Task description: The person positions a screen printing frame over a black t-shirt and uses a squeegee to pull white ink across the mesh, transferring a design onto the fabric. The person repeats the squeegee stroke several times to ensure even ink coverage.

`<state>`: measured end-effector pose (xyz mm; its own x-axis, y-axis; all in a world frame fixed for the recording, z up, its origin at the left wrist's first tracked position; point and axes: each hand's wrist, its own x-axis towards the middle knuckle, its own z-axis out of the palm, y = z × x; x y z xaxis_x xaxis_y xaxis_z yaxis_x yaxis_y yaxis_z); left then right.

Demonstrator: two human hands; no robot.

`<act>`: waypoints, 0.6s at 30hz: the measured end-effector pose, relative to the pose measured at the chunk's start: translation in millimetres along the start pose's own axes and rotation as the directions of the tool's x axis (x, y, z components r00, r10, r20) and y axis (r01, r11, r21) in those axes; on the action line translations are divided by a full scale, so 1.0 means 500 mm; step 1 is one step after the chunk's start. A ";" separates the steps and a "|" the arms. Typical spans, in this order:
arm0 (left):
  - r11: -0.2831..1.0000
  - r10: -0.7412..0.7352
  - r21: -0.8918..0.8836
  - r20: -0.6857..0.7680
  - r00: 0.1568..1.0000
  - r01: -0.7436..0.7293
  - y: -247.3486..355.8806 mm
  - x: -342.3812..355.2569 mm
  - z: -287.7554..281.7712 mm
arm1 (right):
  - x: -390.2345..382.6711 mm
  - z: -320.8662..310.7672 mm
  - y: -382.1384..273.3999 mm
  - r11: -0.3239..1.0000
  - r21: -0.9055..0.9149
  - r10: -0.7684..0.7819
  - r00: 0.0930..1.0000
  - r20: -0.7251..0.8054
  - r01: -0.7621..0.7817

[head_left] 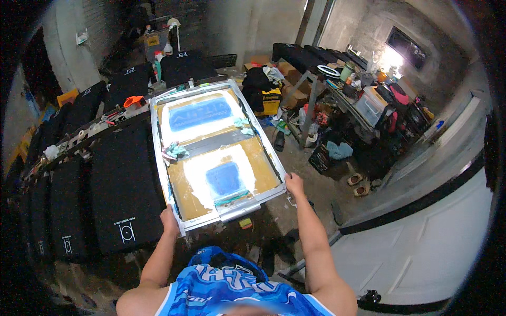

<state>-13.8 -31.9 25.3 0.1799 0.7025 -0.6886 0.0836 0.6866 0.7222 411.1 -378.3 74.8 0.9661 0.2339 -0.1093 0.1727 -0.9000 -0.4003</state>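
Both my hands hold a screen-printing frame (pixel 258 130), tilted in front of me. My left hand (pixel 169 220) is closed around its near left corner, and my right hand (pixel 294 184) grips the near right corner. Two blue stencil areas show in the mesh, a wide one (pixel 200 114) at the far end and a smaller one (pixel 223 179) at the near end. A streak of teal ink (pixel 232 198) lies beside the smaller one. Crumpled rags (pixel 175 151) rest at the left side and another rag (pixel 243 124) at the right. A grey bar (pixel 240 209) lies along the near rim.
Black fabric pieces (pixel 126 184) lie in a row at left, with a ledge of tools and an orange container (pixel 134 102) behind. A cluttered workbench (pixel 348 102) stands at right, above a black crate (pixel 319 159) and shoes (pixel 358 184). A white panelled door (pixel 416 247) is at lower right.
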 end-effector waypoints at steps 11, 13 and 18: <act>0.906 0.316 0.356 -0.204 0.927 -0.230 0.022 -0.027 -0.055 | -0.003 0.014 -0.074 0.999 -0.025 0.027 0.950 0.310 -0.020; 0.947 0.248 0.258 -0.211 0.946 -0.190 0.050 -0.036 -0.053 | -0.012 -0.006 -0.088 0.997 -0.015 0.071 0.951 0.302 -0.069; 0.895 0.387 0.278 -0.093 0.917 -0.349 0.112 -0.060 -0.028 | -0.014 -0.057 -0.097 0.971 0.231 -0.001 0.969 0.249 -0.058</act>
<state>-28.4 -12.1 85.3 0.1060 0.9275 -0.3584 0.2845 0.3171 0.9047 401.2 -347.0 120.9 0.8879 0.3190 -0.3316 0.0669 -0.8025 -0.5929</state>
